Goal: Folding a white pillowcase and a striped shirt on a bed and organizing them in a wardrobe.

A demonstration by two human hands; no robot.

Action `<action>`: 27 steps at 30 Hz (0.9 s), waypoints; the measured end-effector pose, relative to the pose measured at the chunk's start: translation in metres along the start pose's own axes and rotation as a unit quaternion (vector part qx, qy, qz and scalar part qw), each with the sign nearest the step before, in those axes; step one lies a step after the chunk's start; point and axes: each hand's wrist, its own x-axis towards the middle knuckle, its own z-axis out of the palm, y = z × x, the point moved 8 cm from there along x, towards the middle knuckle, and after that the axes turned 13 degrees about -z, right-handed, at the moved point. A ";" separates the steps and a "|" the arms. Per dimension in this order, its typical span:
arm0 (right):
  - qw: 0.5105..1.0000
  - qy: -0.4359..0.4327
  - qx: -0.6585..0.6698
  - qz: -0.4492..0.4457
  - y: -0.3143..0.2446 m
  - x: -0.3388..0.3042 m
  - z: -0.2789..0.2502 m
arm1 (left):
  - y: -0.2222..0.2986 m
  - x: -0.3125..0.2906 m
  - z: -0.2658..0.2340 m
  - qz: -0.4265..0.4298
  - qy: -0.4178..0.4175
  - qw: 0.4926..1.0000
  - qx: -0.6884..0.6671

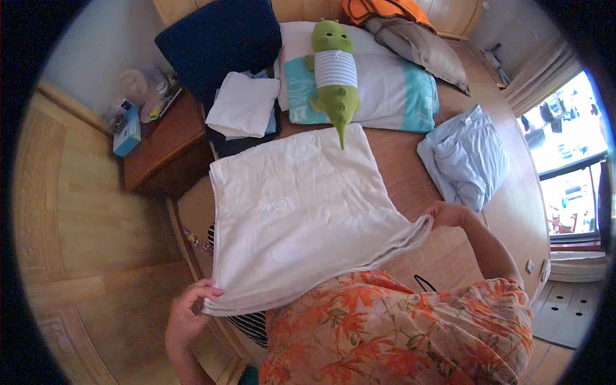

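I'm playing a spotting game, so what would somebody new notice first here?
Probably the green stuffed toy, lying on the folded bedding at the top middle. Next, the white cloth in the centre, its near edge held by the left hand and right hand. The orange-patterned clothing at the bottom stands out.

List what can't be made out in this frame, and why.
Right hand: fingers partly hidden by the cloth, head view.
Striped fabric: mostly covered by the cloth, head view.
Left forearm: cut off by the lower edge, head view.
Things outside the window: small, washed out by glare, head view.
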 end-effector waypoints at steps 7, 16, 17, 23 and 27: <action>0.981 0.005 -0.188 0.049 -0.036 0.025 -0.025 | 0.022 0.023 -0.016 0.001 0.028 1.000 0.010; 0.854 0.278 0.410 -0.160 -0.017 0.163 -0.109 | -0.016 0.226 -0.039 -0.036 0.135 0.965 -0.222; 0.854 0.273 0.411 -0.163 -0.010 0.187 -0.104 | -0.056 0.250 -0.036 -0.065 0.123 0.969 -0.206; 0.878 0.389 0.279 -0.007 -0.012 0.242 -0.091 | -0.206 0.260 0.011 -0.236 0.188 0.951 -0.070; 0.896 0.376 0.230 -0.051 0.042 0.224 -0.134 | -0.140 0.267 0.044 -0.227 0.158 0.945 -0.177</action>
